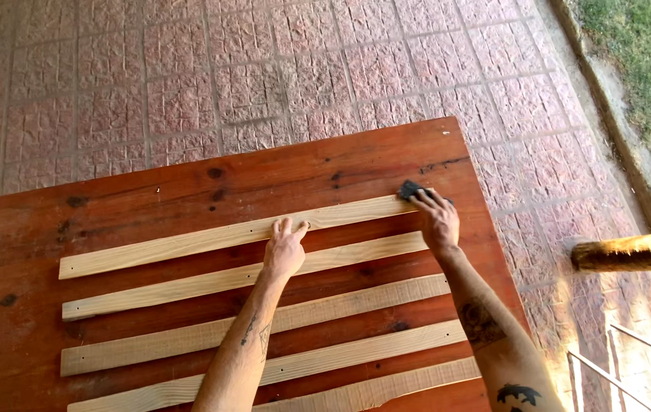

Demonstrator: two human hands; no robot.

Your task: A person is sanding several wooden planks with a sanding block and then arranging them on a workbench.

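Several pale wooden slats lie side by side on a reddish wooden table (150, 191). My left hand (286, 248) rests flat on the farthest slat (188, 240), fingers together, pressing near its middle. My right hand (437, 220) is at the right end of that same slat, fingers pressed on a small dark pad (409, 188) that looks like sandpaper. The second slat (150, 290) lies just below my left hand, and the others run under my forearms.
The table stands on red patterned paving (264, 69). A grass strip (646, 69) with a concrete edge runs at the upper right. A rough wooden pole (630, 252) and thin metal rods (630, 358) stick in from the right.
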